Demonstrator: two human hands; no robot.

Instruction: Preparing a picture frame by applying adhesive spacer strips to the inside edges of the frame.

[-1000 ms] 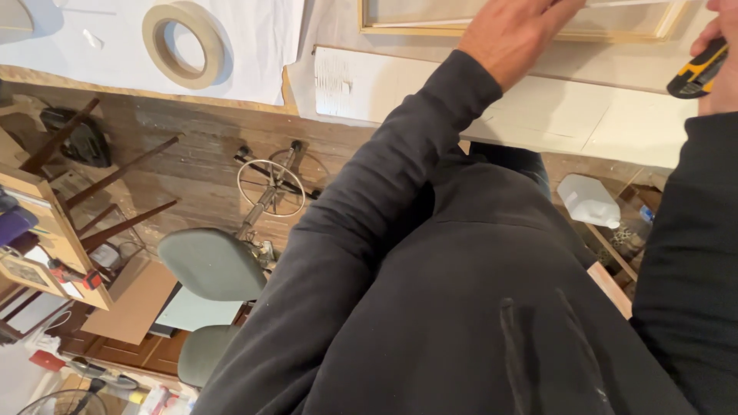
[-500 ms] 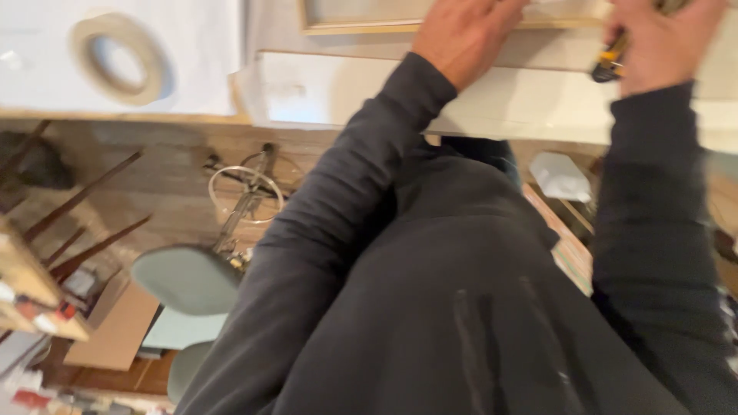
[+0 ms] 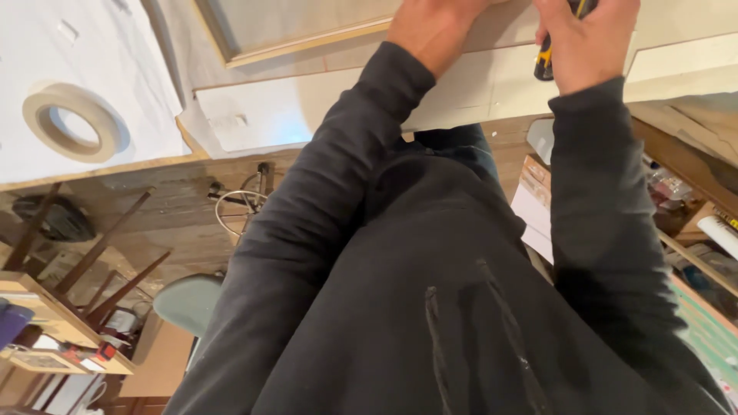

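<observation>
My left hand (image 3: 432, 29) lies flat on a pale sheet at the top edge of the view, next to a wooden frame (image 3: 307, 34); its fingers are cut off by the image edge. My right hand (image 3: 586, 42) is closed around a yellow and black utility knife (image 3: 544, 61), whose tip points down onto a white board (image 3: 284, 111) on the worktable. Both arms wear dark sleeves and my dark top fills the middle of the view.
A roll of beige tape (image 3: 73, 121) lies on the white table surface at the left. Below the table edge are wooden stool legs (image 3: 108, 253), a grey-green seat (image 3: 188, 303), a wire hoop (image 3: 242, 211) and cluttered shelves (image 3: 692, 223) at the right.
The view has swung so the table sits higher and the right. My right hand with the knife moved left and now rests close beside my left hand on the board.
</observation>
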